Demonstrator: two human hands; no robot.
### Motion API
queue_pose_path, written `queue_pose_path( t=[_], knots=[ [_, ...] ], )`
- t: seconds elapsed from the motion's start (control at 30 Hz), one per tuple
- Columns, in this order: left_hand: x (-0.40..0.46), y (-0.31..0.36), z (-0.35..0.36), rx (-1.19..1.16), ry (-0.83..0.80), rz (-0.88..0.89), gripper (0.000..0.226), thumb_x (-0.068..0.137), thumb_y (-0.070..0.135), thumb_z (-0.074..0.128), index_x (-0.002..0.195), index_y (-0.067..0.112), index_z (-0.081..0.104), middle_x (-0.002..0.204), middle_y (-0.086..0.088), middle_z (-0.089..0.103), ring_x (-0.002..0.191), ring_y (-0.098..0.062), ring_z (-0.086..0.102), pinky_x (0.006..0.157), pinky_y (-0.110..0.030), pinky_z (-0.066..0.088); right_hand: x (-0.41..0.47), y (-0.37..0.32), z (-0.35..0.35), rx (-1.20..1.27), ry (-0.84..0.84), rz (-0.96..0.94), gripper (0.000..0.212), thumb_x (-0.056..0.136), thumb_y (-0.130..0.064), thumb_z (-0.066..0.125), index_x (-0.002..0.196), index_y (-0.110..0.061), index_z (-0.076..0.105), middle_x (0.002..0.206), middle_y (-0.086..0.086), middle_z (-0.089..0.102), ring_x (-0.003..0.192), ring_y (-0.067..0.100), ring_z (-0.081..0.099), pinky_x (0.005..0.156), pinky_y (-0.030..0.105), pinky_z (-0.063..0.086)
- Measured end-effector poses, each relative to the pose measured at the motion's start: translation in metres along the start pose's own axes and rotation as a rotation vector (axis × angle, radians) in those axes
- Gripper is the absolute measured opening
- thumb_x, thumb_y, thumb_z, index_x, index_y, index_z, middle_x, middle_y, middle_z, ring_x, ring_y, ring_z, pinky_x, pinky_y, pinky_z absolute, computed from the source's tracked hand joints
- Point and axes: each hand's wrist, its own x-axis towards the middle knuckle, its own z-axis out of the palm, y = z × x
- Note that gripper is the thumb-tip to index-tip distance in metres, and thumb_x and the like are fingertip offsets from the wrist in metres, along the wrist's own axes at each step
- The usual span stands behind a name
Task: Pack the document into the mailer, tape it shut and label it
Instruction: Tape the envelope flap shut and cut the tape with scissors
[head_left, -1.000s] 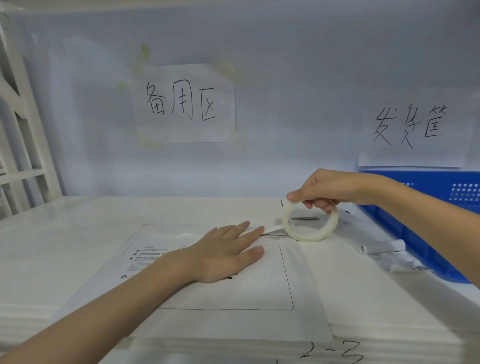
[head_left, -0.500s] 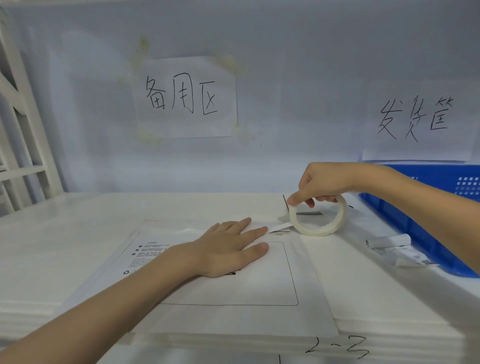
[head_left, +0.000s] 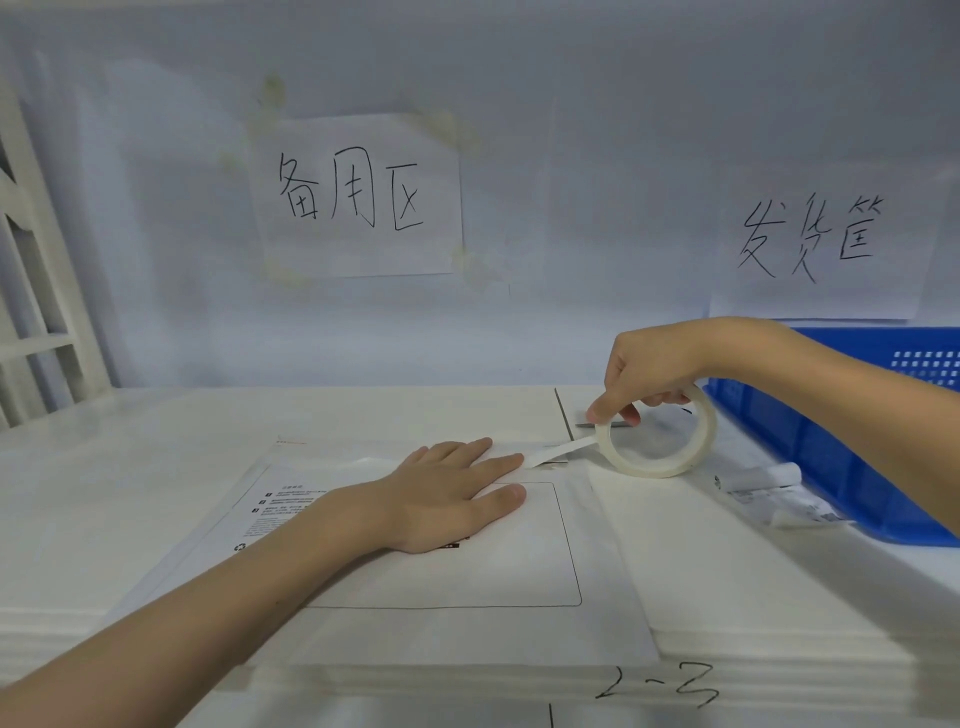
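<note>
A white mailer (head_left: 519, 561) with a printed rectangle and small text lies flat on the white table (head_left: 130, 467). My left hand (head_left: 447, 499) presses flat on it, fingertips holding down the end of a tape strip (head_left: 558, 451) near the mailer's far edge. My right hand (head_left: 644, 376) grips a whitish tape roll (head_left: 657, 441) just right of the mailer, the strip stretched between roll and left fingertips. The document is not visible.
A blue plastic basket (head_left: 831, 441) stands at the right edge. A rolled paper label (head_left: 763, 480) lies beside it. A thin blade-like tool (head_left: 602, 425) lies behind the roll. Handwritten paper signs (head_left: 358, 197) hang on the back wall. A white rack (head_left: 31, 291) stands at left.
My right hand has drawn the tape roll further right, away from my left fingertips, lengthening the strip. My left hand has stayed on the mailer.
</note>
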Motion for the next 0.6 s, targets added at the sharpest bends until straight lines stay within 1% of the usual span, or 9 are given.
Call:
queue_pose_path(
  t=[0.2, 0.3, 0.37, 0.4, 0.43, 0.47, 0.53, 0.57, 0.6],
  knots=[
    [0.002, 0.001, -0.003, -0.003, -0.014, -0.004, 0.059, 0.096, 0.068, 0.018, 0.151, 0.051, 0.008, 0.165, 0.013, -0.003, 0.151, -0.011, -0.007, 0.123, -0.040, -0.002, 0.001, 0.004, 0.000, 0.009, 0.007, 0.007, 0.038, 0.078, -0.045, 0.074, 0.062, -0.011, 0.069, 0.045, -0.003, 0.039, 0.043, 0.016, 0.033, 0.049, 0.025, 0.034],
    [0.000, 0.005, -0.012, -0.004, -0.035, -0.012, 0.060, 0.095, 0.068, 0.021, 0.152, 0.048, 0.017, 0.164, 0.017, 0.000, 0.150, -0.010, -0.005, 0.122, -0.041, 0.006, 0.003, 0.006, 0.000, 0.029, -0.007, 0.003, 0.038, 0.078, -0.046, 0.073, 0.063, -0.012, 0.070, 0.045, -0.004, 0.040, 0.044, 0.017, 0.033, 0.052, 0.026, 0.034],
    [0.003, 0.013, -0.018, 0.095, -0.006, 0.021, 0.057, 0.097, 0.064, 0.021, 0.146, 0.038, 0.037, 0.160, 0.013, 0.014, 0.145, -0.011, 0.007, 0.118, -0.040, 0.019, 0.004, 0.006, 0.000, 0.038, -0.012, 0.005, 0.037, 0.079, -0.045, 0.073, 0.063, -0.012, 0.069, 0.045, -0.004, 0.039, 0.044, 0.016, 0.032, 0.052, 0.026, 0.033],
    [0.004, 0.020, -0.020, 0.148, 0.016, 0.040, 0.055, 0.099, 0.059, 0.022, 0.135, 0.029, 0.050, 0.154, 0.009, 0.023, 0.139, -0.014, 0.017, 0.114, -0.040, 0.027, 0.005, 0.006, 0.000, 0.041, -0.011, 0.006, 0.037, 0.079, -0.045, 0.073, 0.064, -0.012, 0.069, 0.046, -0.004, 0.039, 0.044, 0.016, 0.031, 0.051, 0.026, 0.032],
    [0.007, 0.026, -0.020, 0.184, 0.039, 0.044, 0.053, 0.100, 0.055, 0.022, 0.120, 0.020, 0.057, 0.147, 0.005, 0.032, 0.132, -0.017, 0.026, 0.108, -0.040, 0.034, 0.006, 0.006, 0.000, 0.044, -0.008, 0.006, 0.037, 0.080, -0.045, 0.073, 0.064, -0.012, 0.069, 0.047, -0.003, 0.038, 0.043, 0.016, 0.031, 0.051, 0.026, 0.032],
    [0.009, 0.033, -0.019, 0.210, 0.069, 0.037, 0.053, 0.101, 0.051, 0.023, 0.108, 0.013, 0.060, 0.139, 0.003, 0.039, 0.124, -0.019, 0.035, 0.103, -0.041, 0.039, 0.006, 0.006, 0.000, 0.044, -0.004, 0.006, 0.037, 0.080, -0.045, 0.073, 0.064, -0.012, 0.069, 0.047, -0.003, 0.038, 0.042, 0.015, 0.031, 0.050, 0.026, 0.032],
    [0.014, 0.041, -0.016, 0.256, 0.162, 0.027, 0.050, 0.100, 0.045, 0.027, 0.098, 0.008, 0.060, 0.123, -0.003, 0.049, 0.111, -0.025, 0.048, 0.093, -0.039, 0.044, 0.006, 0.006, 0.001, 0.039, -0.001, 0.010, 0.037, 0.080, -0.044, 0.073, 0.064, -0.011, 0.069, 0.047, -0.003, 0.039, 0.040, 0.015, 0.031, 0.049, 0.025, 0.032],
    [0.016, 0.043, -0.015, 0.274, 0.207, 0.034, 0.046, 0.100, 0.045, 0.028, 0.099, 0.009, 0.058, 0.115, -0.004, 0.052, 0.106, -0.028, 0.051, 0.088, -0.037, 0.044, 0.006, 0.006, 0.001, 0.034, -0.004, 0.015, 0.037, 0.080, -0.044, 0.073, 0.064, -0.011, 0.069, 0.047, -0.004, 0.039, 0.040, 0.014, 0.031, 0.048, 0.025, 0.032],
    [0.017, 0.044, -0.013, 0.286, 0.241, 0.051, 0.042, 0.100, 0.046, 0.029, 0.106, 0.013, 0.055, 0.111, -0.004, 0.054, 0.105, -0.029, 0.053, 0.084, -0.036, 0.042, 0.006, 0.006, 0.000, 0.029, -0.009, 0.022, 0.037, 0.080, -0.044, 0.073, 0.064, -0.011, 0.069, 0.048, -0.004, 0.039, 0.040, 0.014, 0.031, 0.048, 0.025, 0.032]
  ],
)
